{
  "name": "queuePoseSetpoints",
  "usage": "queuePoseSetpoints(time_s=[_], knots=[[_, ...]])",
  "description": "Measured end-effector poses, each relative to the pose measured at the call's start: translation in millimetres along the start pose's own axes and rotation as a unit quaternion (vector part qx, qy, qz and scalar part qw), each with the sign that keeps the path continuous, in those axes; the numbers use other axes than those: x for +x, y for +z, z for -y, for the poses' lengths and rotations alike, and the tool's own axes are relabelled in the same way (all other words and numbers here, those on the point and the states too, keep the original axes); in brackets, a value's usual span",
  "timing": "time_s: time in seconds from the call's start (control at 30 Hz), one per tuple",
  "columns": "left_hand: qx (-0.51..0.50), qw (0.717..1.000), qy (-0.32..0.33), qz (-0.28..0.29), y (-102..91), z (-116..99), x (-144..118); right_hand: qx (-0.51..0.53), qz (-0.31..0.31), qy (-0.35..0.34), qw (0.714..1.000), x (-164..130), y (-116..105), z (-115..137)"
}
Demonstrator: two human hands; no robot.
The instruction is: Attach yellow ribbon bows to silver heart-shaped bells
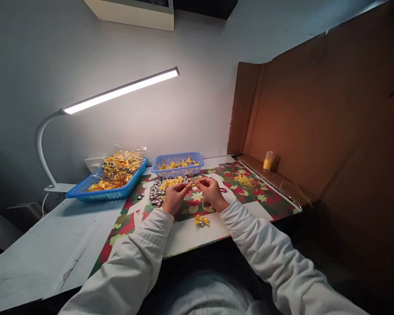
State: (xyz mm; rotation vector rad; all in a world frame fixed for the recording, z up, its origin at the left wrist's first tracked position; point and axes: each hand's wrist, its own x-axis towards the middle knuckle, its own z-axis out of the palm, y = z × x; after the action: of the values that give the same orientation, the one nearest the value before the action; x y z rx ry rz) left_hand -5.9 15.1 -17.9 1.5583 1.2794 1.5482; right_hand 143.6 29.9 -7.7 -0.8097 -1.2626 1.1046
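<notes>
Above the star-patterned paper mat (269, 199), left hand (174, 197) and right hand (210, 191) meeting fingertip to fingertip, both pinched on a small yellow piece (191, 185), probably ribbon, too small to tell. Just below, a glossy yellow bow (202, 220). Beyond, shiny silver bells (156, 192), two blue mesh baskets (107, 194), white lamp (121, 90), cardboard wall (315, 127).

A small craft assembly workstation for piecework. A white gooseneck LED bar lamp (118, 92) lights a white table (36, 249) against a plain grey wall. Two blue plastic mesh baskets (111, 186) hold yellow ribbon bows; brown cardboard sheets (315, 122) screen the right side.
</notes>
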Motion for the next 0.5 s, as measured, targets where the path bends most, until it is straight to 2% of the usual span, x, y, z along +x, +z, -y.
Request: queuePoseSetpoints(time_s=[0.2,0.27,0.4,0.5], knots=[[-0.017,1.0,0.004,0.006,1.6,-2.5,-1.5,0.05,0.034,0.042,0.997,-0.5,0.2,-1.0],[-0.012,1.0,0.011,0.007,1.8,-3.0,-1.7,0.018,0.033,0.02,0.999,-1.7,-0.6,-0.6],[-0.015,1.0,0.012,0.007,1.6,-4.6,-1.7,-0.096,0.027,-0.066,0.993,-2.0,-3.4,-0.7],[-0.034,0.999,0.004,0.0,1.5,-5.5,-1.4,-0.079,0.021,-0.05,0.995,1.5,-4.2,-3.5]])
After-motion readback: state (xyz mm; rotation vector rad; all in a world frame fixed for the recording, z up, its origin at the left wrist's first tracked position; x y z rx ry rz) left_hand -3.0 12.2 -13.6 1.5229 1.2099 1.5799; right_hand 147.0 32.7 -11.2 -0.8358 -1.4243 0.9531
